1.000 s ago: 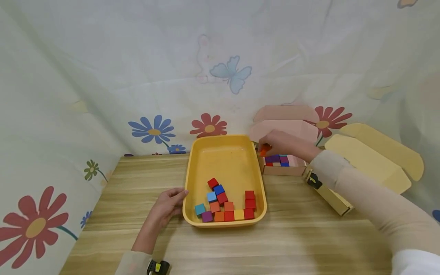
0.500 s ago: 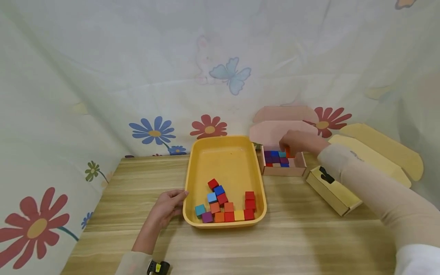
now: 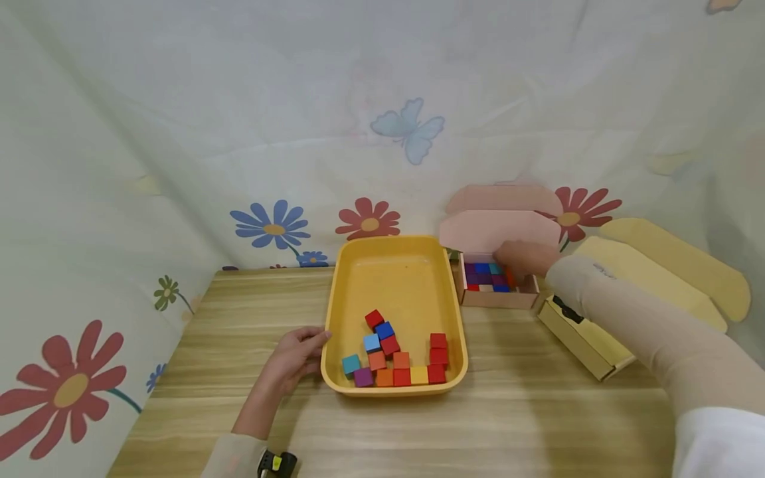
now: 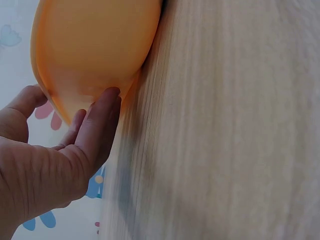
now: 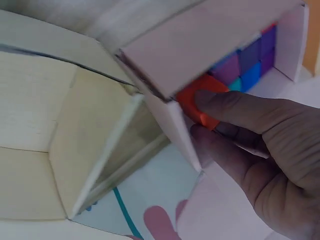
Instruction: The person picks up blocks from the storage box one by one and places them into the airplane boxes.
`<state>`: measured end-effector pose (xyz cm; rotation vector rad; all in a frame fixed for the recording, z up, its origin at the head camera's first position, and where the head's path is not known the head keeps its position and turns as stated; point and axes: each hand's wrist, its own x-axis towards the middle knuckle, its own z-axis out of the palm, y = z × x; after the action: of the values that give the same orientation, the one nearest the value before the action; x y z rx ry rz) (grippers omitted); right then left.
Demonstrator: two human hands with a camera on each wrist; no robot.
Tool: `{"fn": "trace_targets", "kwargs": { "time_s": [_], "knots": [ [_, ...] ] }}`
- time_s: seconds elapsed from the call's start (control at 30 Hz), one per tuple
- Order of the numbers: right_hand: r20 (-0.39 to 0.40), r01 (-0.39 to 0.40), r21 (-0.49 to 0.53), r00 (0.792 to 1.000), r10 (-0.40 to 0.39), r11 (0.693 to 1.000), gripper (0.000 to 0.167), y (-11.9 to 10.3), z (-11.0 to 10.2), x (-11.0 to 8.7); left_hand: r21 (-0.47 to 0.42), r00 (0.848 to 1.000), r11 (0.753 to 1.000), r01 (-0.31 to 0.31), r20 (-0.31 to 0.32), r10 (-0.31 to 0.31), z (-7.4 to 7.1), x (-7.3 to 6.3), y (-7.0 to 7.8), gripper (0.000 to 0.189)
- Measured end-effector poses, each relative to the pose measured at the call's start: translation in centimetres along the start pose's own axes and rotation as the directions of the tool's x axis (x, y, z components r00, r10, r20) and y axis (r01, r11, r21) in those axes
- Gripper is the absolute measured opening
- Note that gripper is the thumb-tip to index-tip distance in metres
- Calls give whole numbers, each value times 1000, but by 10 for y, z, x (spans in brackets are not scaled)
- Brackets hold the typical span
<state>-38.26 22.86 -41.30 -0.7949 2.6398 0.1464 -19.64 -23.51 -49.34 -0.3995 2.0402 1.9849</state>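
Pinching orange block [image 5: 189, 100] in R hand [image 3: 522, 257], b/w thumb & fingers, down inside pink box [image 3: 501, 300], at approx. 2 o'clock from tray centre. Gripped that way prob. b/c of tight room b/w packed blocks [image 3: 483, 268] & side wall. Can't tell if touching box floor, or if more than one, being partly covered by thumb. Set beside tight rows in blue, purple, teal etc., presumably packed close to save space.

Lightly pinching rim of yellow tray [image 3: 400, 285] at approx. 8 o'clock w/ L hand [image 3: 293, 358], fingers against outer wall; likely to steady tray on surface [image 3: 514, 411] while reaching w/ R arm. Inside tray, near 6 o'clock, note loose blocks [image 3: 402, 376], partly in a row, partly askew, handy for near-side picking.

Note lid [image 3: 502, 229] folded back toward 12, prob. for clear access from above. Likewise w/ yellow box [image 3: 574, 338], angled at approx. 3 o'clock, partly hidden by R sleeve [image 3: 633, 325]; can't tell contents.
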Motion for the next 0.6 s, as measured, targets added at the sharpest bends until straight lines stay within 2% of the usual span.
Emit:
{"fn": "trace_targets", "kwargs": {
  "time_s": [0.17,0.37,0.47,0.6],
  "knots": [
    [32,16,-33,999,-15,999,31,-1,7,6,-8,1000,1000,4,2,-4,0,2,0,50],
    [-15,12,-11,1000,-12,1000,28,0,13,7,-20,1000,1000,2,17,-1,-2,1,0,51],
    [-51,26,5,998,-26,1000,25,1,15,6,-14,1000,1000,5,23,-5,-2,1,2,51],
    [-162,76,-11,984,-77,997,28,2,16,6,-3,1000,1000,9,15,-9,-2,3,4,51]
  ]
}}
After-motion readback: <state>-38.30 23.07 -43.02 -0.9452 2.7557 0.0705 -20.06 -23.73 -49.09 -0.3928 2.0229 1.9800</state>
